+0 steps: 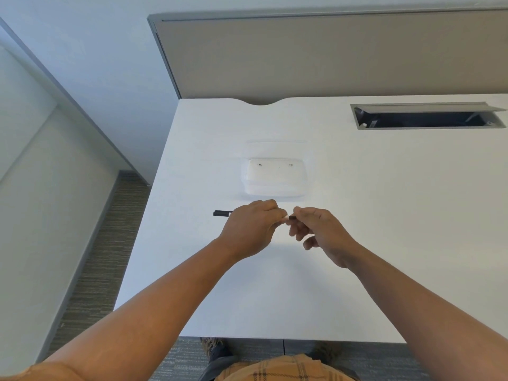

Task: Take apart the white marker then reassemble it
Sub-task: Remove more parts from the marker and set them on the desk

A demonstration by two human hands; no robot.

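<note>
While both forearms reach over the counter, the findings stand as follows.

Counter (357,243): white surface, carrying all items; near edge at 6 o'clock of the view.

Left hand (251,229): raised above the counter, closed round the white marker; fingers (270,209) curled and pressed together over the barrel, hiding most of it.

White marker (286,217): held level between the two hands, at about the centre of the view; only a short white stretch shows in the gap between the hands. A dark end (222,213) projects from the left hand toward 9 o'clock.

Right hand (323,233): just beside the left hand, at its 3 o'clock; thumb and forefinger pinch a small dark piece (292,217) at the marker's right end, the other fingers loosely curled below. Whether that piece is seated on the barrel or already apart cannot be told.

Clear tray (275,178): lies flat on the counter at 12 o'clock of the hands, near them, not touching.

Cable hatch (426,119): set in the counter at 2 o'clock, lid raised, well apart from the hands.

Partition panel (330,56): grey, upright along the counter's far edge.
</note>
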